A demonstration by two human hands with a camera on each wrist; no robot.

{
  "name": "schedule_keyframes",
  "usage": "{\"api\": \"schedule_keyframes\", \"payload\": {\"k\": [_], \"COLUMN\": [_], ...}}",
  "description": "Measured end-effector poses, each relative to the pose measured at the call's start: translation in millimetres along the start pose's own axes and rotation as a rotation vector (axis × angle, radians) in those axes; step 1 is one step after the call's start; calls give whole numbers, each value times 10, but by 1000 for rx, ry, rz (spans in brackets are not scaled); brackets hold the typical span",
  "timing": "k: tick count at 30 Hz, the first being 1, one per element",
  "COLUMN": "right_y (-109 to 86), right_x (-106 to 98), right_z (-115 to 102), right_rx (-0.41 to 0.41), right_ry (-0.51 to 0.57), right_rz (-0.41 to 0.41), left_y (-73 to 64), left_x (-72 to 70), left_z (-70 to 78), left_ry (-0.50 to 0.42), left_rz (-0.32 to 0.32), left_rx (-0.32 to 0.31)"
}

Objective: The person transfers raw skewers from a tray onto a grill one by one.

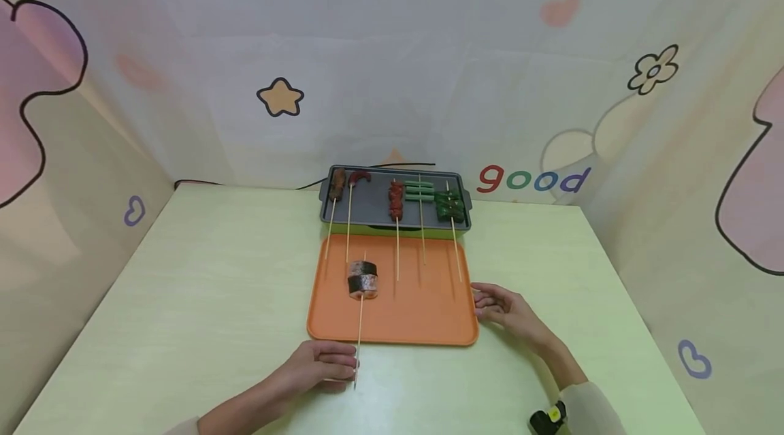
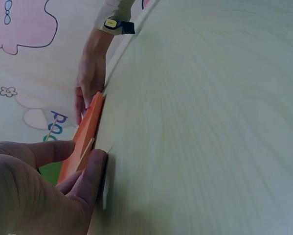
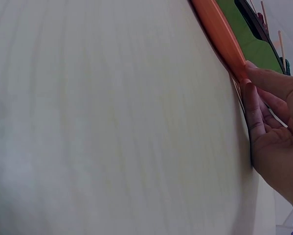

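My left hand (image 1: 321,367) is by the tray's front edge, beside the bare lower stick of a skewer. In the left wrist view, the stick (image 2: 86,152) runs between thumb and fingers, with a gap on the thumb side. That skewer carries a thick roll banded in black and pale grey (image 1: 363,279), lying over the orange tray (image 1: 422,323). At the tray's right side, my right hand (image 1: 511,312) pinches the rim, thumb above and fingers below, as the right wrist view shows.
Behind the tray stands a dark grill pan (image 1: 380,200) with a green base. Several skewers rest on it, among them brown meat (image 1: 337,184), red chunks (image 1: 395,201) and dark green pieces (image 1: 450,207); their sticks overhang the tray. A printed curtain (image 1: 349,47) surrounds the pale table (image 1: 233,271).
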State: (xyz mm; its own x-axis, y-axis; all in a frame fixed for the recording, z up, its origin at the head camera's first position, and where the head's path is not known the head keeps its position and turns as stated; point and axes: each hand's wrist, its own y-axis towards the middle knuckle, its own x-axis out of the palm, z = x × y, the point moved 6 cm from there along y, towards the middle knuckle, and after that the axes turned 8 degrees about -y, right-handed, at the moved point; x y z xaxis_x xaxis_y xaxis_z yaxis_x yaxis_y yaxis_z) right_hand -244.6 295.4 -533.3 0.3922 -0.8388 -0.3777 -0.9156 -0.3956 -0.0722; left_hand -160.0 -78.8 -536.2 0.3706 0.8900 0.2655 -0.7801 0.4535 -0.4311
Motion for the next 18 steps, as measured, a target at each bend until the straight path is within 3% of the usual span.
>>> {"api": "schedule_keyframes", "payload": {"k": [8,18], "right_y": [6,-17], "right_x": [10,6], "right_z": [-4,-52], "right_rx": [-4,-9], "right_ry": [-1,-13], "right_rz": [0,8], "left_y": [23,29], "left_x": [87,92], "left_z": [-20,53], "left_ry": [-62,-40], "left_rz": [-14,7], "left_rx": [-65,-9]}}
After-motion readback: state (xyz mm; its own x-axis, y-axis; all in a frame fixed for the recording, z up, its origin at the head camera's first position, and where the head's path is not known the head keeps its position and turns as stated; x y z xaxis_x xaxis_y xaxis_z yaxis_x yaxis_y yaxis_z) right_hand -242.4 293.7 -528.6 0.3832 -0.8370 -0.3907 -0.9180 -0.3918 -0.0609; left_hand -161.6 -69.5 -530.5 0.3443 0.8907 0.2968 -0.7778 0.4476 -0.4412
